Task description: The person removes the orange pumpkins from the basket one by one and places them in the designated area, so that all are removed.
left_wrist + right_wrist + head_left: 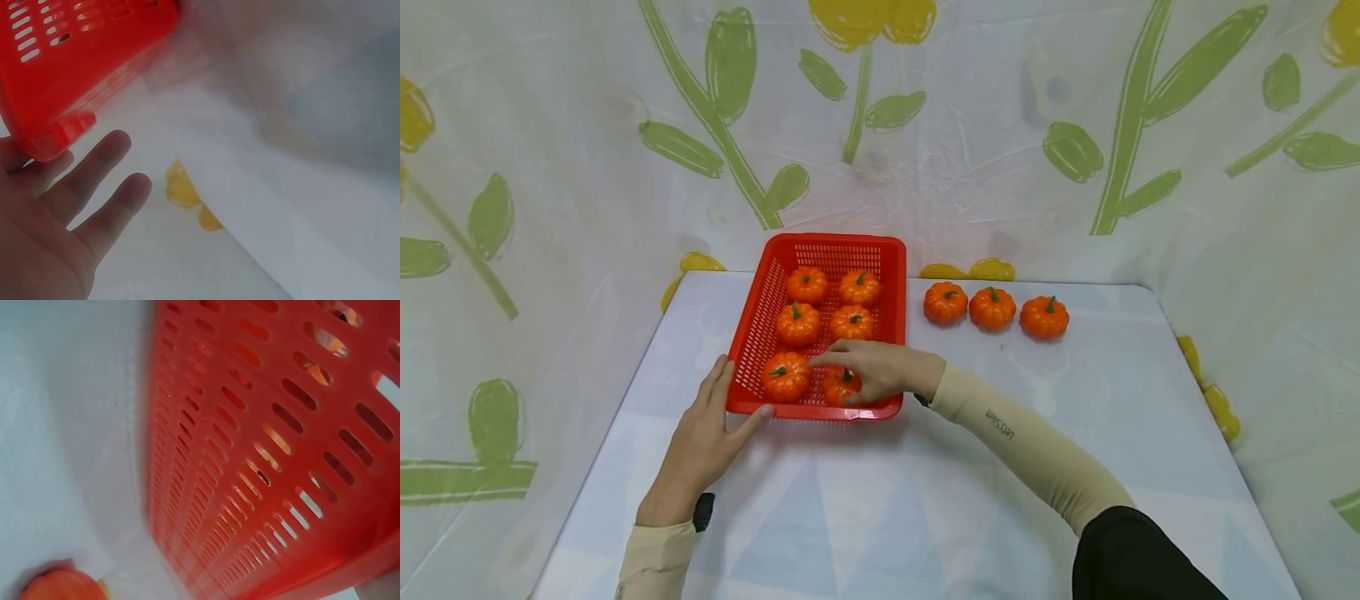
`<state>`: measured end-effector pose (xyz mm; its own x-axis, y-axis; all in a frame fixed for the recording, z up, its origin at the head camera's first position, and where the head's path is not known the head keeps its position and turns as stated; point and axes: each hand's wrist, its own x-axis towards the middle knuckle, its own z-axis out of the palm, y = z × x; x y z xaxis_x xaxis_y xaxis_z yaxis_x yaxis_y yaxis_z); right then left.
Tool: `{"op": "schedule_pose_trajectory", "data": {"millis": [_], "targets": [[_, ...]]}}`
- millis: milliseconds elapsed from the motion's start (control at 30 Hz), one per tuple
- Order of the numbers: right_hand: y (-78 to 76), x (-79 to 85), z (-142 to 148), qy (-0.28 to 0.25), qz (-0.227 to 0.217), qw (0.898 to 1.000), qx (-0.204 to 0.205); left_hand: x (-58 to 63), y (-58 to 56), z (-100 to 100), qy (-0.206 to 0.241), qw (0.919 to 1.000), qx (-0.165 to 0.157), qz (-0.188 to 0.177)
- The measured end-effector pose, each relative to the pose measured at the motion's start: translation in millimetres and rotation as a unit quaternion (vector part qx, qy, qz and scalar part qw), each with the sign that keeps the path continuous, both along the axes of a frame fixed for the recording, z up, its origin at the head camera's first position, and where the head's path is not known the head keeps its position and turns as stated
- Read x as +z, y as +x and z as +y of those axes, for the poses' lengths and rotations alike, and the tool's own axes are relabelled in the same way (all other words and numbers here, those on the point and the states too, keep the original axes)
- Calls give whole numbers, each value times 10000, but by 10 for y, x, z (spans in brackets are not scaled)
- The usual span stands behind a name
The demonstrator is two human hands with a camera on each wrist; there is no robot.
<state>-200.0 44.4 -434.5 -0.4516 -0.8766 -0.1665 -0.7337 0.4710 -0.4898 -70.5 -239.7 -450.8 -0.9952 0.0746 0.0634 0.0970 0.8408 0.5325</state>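
A red plastic basket [891,325] with slotted walls holds several small orange toy pumpkins, such as the one at its near left [786,377]. My left hand [703,433] is at the basket's near left corner, thumb at the near rim and fingers extended along the side. In the left wrist view the fingers [94,169] are spread and nearly straight beside the rim. My right hand [880,367] reaches over the basket's right wall, its thumb and fingers round the pumpkin [841,386] in the near right spot. The right wrist view shows mostly the basket's outer wall [250,456], with that hand largely hidden.
Three more pumpkins stand in a row on the table right of the basket: a left one [945,303], a middle one [992,309] and a right one [1044,317]. A flower-printed sheet [970,167] hangs behind the pale table [970,467].
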Motion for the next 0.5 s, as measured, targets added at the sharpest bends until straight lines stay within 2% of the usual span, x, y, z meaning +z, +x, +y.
{"op": "schedule_pose_trajectory", "data": {"millis": [500], "targets": [[49, -12, -16, 587, 508, 9970, 70, -13, -8, 11, 10, 10000, 20, -31]]}}
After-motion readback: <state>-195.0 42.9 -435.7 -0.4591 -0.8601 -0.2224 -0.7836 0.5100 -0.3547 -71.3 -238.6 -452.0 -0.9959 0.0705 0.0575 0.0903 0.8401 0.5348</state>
